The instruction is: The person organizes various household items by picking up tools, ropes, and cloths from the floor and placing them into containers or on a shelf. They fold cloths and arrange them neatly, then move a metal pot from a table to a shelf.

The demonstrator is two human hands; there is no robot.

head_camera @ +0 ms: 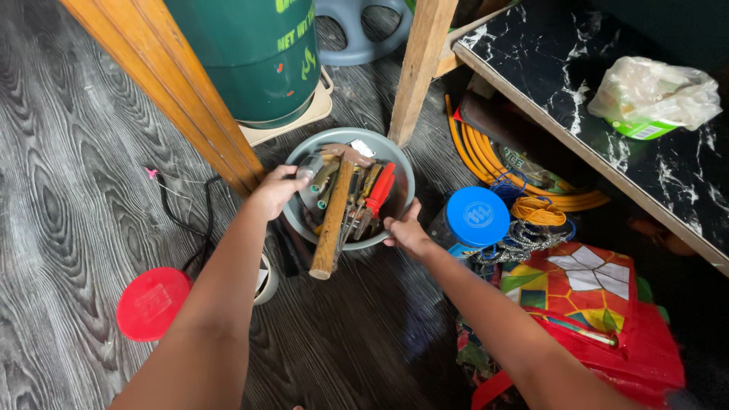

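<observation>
A grey round bowl [402, 163] full of hand tools sits on the dark wood-grain floor. Inside lie a hammer with a long wooden handle [332, 220], red-handled pliers [377, 191] and several screwdrivers. My left hand [275, 190] grips the bowl's left rim. At the near right rim my right hand [406, 231] holds the bowl's edge. The hammer's handle sticks out over the near rim between my hands.
A green gas cylinder [254, 57] stands behind the bowl between wooden legs [418, 68]. A blue-lidded jar [474, 219], coiled yellow hose [486, 156] and a red patterned bag [600, 319] lie to the right under a black marble shelf [607, 114]. A red lid [152, 302] lies left.
</observation>
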